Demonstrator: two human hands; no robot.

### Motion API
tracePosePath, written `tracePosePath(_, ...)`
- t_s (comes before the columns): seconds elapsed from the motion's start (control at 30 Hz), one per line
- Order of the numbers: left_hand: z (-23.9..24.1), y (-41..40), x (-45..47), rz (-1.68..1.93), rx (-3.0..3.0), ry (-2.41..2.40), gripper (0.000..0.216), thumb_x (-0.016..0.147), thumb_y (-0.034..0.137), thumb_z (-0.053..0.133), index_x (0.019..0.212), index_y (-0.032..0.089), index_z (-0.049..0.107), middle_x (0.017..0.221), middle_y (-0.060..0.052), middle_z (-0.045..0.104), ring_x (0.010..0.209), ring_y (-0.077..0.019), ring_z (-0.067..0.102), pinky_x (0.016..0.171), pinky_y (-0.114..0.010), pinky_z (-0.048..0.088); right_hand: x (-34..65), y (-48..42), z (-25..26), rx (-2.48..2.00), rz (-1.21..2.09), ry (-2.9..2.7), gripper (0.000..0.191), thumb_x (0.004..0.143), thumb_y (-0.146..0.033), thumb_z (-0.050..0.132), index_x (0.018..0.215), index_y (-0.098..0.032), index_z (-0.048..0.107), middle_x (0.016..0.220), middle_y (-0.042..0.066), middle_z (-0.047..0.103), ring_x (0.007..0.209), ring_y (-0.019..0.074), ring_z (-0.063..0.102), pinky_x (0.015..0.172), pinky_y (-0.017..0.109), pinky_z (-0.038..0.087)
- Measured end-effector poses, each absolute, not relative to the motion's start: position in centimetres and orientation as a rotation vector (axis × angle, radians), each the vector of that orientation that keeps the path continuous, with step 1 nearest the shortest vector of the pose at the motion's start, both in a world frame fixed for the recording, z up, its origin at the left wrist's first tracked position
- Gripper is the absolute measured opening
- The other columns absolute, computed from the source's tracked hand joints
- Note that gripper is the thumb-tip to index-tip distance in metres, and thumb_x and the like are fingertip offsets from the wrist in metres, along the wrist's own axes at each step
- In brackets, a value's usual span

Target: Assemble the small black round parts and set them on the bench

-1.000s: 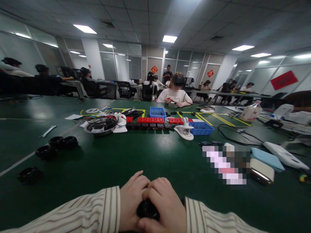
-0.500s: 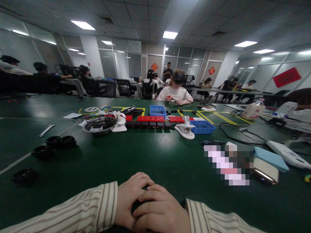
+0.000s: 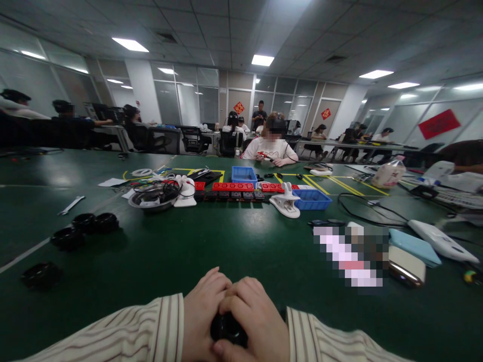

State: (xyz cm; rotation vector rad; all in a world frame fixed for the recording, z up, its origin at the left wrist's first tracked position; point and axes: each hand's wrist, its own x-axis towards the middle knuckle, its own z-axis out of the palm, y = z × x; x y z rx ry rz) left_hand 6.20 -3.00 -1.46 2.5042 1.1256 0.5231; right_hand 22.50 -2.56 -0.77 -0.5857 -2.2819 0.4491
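Note:
At the near edge of the view my two hands meet around a glossy black round part (image 3: pixel 229 329). My left hand (image 3: pixel 202 317) wraps it from the left, with its fingertips over the far side. From the right, my right hand (image 3: pixel 258 317) curls over it, the thumb along its near side. Much of the part is hidden by the fingers, so its exact kind cannot be made out. Several black ring-shaped parts (image 3: pixel 68 238) that look alike lie on the green table (image 3: pixel 169 261) to the left.
Ahead are a metal bowl (image 3: pixel 154 205) of cables, red and black socket strips (image 3: pixel 232 190), white clip stands (image 3: pixel 286 203) and blue bins (image 3: pixel 312 199). A wrench (image 3: pixel 71 205) lies left; a pale blue case (image 3: pixel 414 246) and power bank lie right. A co-worker (image 3: pixel 269 146) sits opposite.
My right fingers have bent and drawn in, and the hand has turned, so the black round part now shows between my hands. The view has shifted slightly.

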Motion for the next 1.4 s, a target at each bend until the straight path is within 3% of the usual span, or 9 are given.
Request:
tracePosePath(0.13,-1.5,-1.9,5.5,0.541,2.483,0.997,0.055,0.042,0.042,0.072,0.092,0.023,0.059,0.102,-0.003,0.045,0.095,-0.0256,0.046,0.094,-0.045,0.036,22.8,-2.1,-0.7,-0.395,0.414,-2.344,0.027,0.085,-0.037,0.037,0.086,-0.018,0.055,0.085,0.004,0.058,0.081,0.0169,0.048,0.071,0.032,0.038)
tracePosePath(0.23,-1.6,-1.3,5.3,0.541,2.461,0.908,0.046,0.043,0.035,0.074,0.086,0.025,0.062,0.109,-0.002,0.041,0.103,-0.0272,0.042,0.092,-0.040,0.037,23.0,-1.5,-0.9,-0.230,0.375,-2.375,0.023,0.088,-0.028,0.034,0.083,-0.020,0.054,0.085,0.001,0.061,0.084,0.0147,0.050,0.079,0.032,0.037)
tracePosePath(0.43,-1.6,-1.2,5.3,0.541,2.465,0.884,0.050,0.047,0.041,0.071,0.092,0.022,0.059,0.102,-0.004,0.048,0.095,-0.0247,0.047,0.090,-0.041,0.037,23.2,-1.1,-0.5,-0.086,0.346,-2.398,0.041,0.096,-0.037,0.019,0.079,-0.020,0.053,0.085,-0.002,0.064,0.092,0.0114,0.053,0.095,0.032,0.030)
tracePosePath(0.63,-1.5,-1.8,5.5,0.603,2.452,1.007,0.076,0.052,0.055,0.067,0.116,0.019,0.046,0.112,-0.009,0.049,0.102,-0.0279,0.047,0.099,-0.050,0.028,23.1,-1.8,0.7,-0.255,0.423,-2.286,0.043,0.089,-0.051,0.029,0.097,-0.016,0.052,0.096,0.007,0.059,0.096,0.0177,0.051,0.087,0.034,0.037)
tracePosePath(0.83,-1.4,-3.1,6.3,0.618,2.534,1.226,0.064,0.048,0.060,0.067,0.094,0.017,0.055,0.091,-0.006,0.053,0.089,-0.0250,0.051,0.102,-0.057,0.014,22.5,-2.5,-0.4,-0.561,0.420,-2.263,0.058,0.079,-0.068,0.032,0.091,-0.016,0.054,0.087,0.007,0.056,0.081,0.0200,0.049,0.072,0.035,0.039)
tracePosePath(0.93,-1.4,-3.1,6.4,0.552,2.520,1.206,0.052,0.051,0.052,0.068,0.090,0.020,0.056,0.088,-0.003,0.053,0.086,-0.0225,0.052,0.102,-0.056,0.016,22.5,-2.6,-0.6,-0.622,0.404,-2.303,0.045,0.084,-0.056,0.034,0.084,-0.016,0.056,0.083,0.006,0.055,0.078,0.0193,0.047,0.070,0.035,0.037)
tracePosePath(1.13,-1.6,-1.6,5.7,0.479,2.449,1.051,0.053,0.042,0.045,0.072,0.089,0.024,0.059,0.097,-0.002,0.051,0.092,-0.0243,0.051,0.100,-0.054,0.021,22.8,-1.8,-0.9,-0.297,0.350,-2.386,0.017,0.081,-0.023,0.038,0.084,-0.018,0.054,0.086,0.003,0.058,0.086,0.0163,0.048,0.077,0.034,0.036)
tracePosePath(1.27,-1.6,-1.3,5.5,0.482,2.415,0.984,0.056,0.044,0.047,0.071,0.094,0.026,0.059,0.101,-0.003,0.051,0.096,-0.0271,0.050,0.099,-0.058,0.018,22.8,-1.3,-0.9,-0.138,0.327,-2.408,0.018,0.087,-0.023,0.034,0.083,-0.021,0.051,0.085,0.000,0.061,0.089,0.0129,0.052,0.089,0.033,0.033)
tracePosePath(1.4,-1.4,-1.6,5.3,0.493,2.417,1.025,0.071,0.049,0.043,0.071,0.114,0.026,0.048,0.109,-0.005,0.051,0.102,-0.0280,0.049,0.101,-0.058,0.017,23.0,-1.6,0.2,-0.166,0.405,-2.355,0.023,0.088,-0.025,0.030,0.098,-0.018,0.049,0.093,0.004,0.059,0.097,0.0134,0.052,0.096,0.034,0.031)
